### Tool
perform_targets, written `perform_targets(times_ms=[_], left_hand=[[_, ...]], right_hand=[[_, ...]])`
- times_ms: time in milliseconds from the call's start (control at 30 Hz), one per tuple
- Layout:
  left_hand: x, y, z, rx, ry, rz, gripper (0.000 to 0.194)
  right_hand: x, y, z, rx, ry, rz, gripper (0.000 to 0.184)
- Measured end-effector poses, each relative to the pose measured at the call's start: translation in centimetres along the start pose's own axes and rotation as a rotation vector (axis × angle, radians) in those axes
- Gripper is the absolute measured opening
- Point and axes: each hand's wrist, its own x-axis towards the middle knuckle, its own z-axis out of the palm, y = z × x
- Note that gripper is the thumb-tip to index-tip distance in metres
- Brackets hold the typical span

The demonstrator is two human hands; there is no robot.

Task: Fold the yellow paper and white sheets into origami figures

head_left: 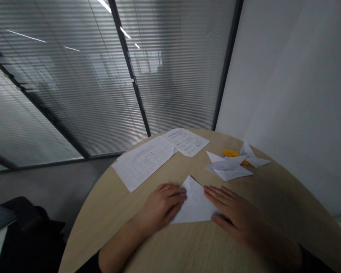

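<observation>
A folded white paper (194, 203) lies on the round light-wood table (284, 201), near its front edge. My left hand (161, 206) rests on the paper's left side, with slightly curled fingertips over its edge. My right hand (230, 214) lies flat against the right side, fingers apart, its thumb side near the lower corner. Beyond the hands are two loose folded white papers (229, 168) (251, 155), with a folded orange-yellow paper (233, 153) partly hidden beneath them. Two printed sheets (143, 163) (186, 141) lie at the far left of the table.
A glass partition with slatted blinds (74, 76) stands behind the table, and a white wall (287, 76) rises on the right. A dark bag or garment (28, 231) sits at lower left, off the table.
</observation>
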Motion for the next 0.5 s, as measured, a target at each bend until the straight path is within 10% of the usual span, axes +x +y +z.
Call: perform_targets(times_ms=[267,500], left_hand=[[-0.3,-0.6,0.4,0.040,0.105,-0.207,0.050],[-0.4,-0.3,0.8,-0.112,0.114,-0.187,0.052]], right_hand=[[1.0,0.2,-0.1,0.035,0.239,0.073,0.029],[0.8,0.4,1.0,0.144,0.245,0.109,0.052]])
